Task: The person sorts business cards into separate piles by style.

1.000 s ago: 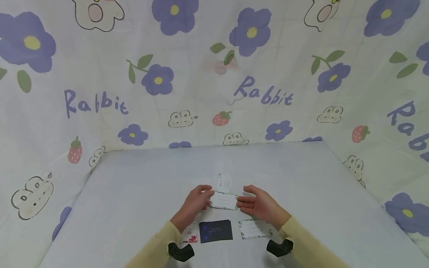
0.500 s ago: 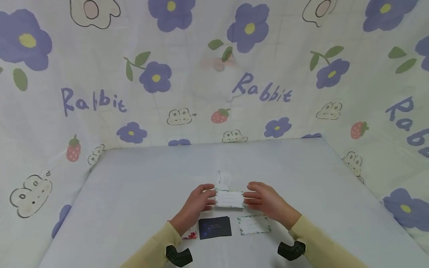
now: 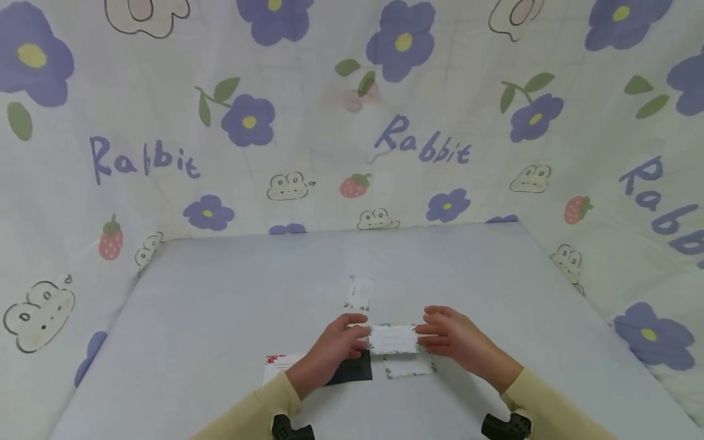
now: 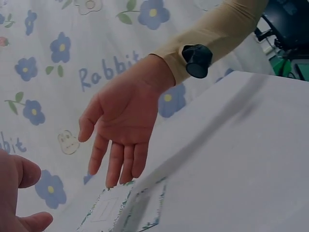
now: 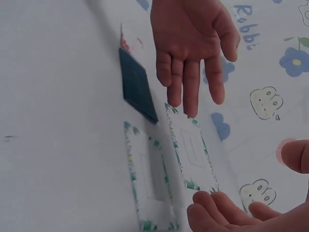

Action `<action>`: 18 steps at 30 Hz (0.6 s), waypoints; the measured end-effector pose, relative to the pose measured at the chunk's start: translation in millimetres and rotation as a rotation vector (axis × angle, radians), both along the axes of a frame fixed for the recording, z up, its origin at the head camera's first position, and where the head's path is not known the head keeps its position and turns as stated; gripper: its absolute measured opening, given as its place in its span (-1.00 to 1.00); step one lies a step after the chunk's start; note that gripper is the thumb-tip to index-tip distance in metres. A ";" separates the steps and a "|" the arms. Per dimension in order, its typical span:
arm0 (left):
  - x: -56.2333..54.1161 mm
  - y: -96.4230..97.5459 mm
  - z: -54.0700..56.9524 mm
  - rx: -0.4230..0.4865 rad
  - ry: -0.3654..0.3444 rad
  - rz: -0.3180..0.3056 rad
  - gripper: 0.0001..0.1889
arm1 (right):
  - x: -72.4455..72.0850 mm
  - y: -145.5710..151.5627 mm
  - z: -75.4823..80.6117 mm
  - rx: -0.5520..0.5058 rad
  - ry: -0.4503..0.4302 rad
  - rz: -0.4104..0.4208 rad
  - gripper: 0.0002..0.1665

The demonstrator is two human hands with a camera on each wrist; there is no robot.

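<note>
A white card with a green leafy border [image 3: 393, 339] is held up between the fingertips of both hands, one hand at each short end. My left hand [image 3: 332, 348] touches its left end with nearly straight fingers, the thumb apart. At the right end my right hand [image 3: 467, 342] supports it with extended fingers, its thumb also off the card. A similar leafy-bordered card [image 5: 149, 179] lies on the table just below and nearer me, partly covered in the head view and shaded. Left of that, a dark card stack [image 3: 359, 369] is partly hidden by my left hand.
A white card with red flowers [image 3: 279, 360] lies at the left, partly behind my left forearm. Farther back lies another white leafy card [image 3: 359, 293], turned upright. The white table [image 3: 220, 293] meets a flower-printed cloth [image 3: 308, 153] at the back and sides.
Both hands have carried the leafy-bordered card to the right and toward me, away from the card at the back. It now hangs over the far edge of the right-hand card.
</note>
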State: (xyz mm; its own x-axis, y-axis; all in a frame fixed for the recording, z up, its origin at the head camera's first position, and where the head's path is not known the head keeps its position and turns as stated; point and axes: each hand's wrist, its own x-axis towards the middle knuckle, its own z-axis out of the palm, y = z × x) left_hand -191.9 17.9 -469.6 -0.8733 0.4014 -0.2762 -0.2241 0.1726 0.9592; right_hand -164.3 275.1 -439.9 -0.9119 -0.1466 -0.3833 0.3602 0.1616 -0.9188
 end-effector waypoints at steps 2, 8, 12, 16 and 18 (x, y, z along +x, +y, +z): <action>3.7 3.2 -2.0 -0.023 -0.009 -0.009 -0.48 | 5.5 3.2 -2.2 0.019 -0.011 0.002 -0.24; 10.2 6.4 -7.2 -0.049 -0.062 -0.062 -0.49 | 15.6 6.6 -8.3 0.084 -0.020 0.002 -0.27; 12.8 8.0 -11.5 -0.014 -0.114 -0.082 -0.50 | 19.6 6.6 -11.3 0.126 -0.013 -0.008 -0.28; 15.7 9.8 -13.8 0.006 -0.132 -0.099 -0.50 | 22.0 5.4 -14.4 0.156 -0.003 -0.034 -0.29; 16.8 10.5 -13.5 0.012 -0.137 -0.107 -0.49 | 22.2 5.0 -16.0 0.170 -0.002 -0.052 -0.30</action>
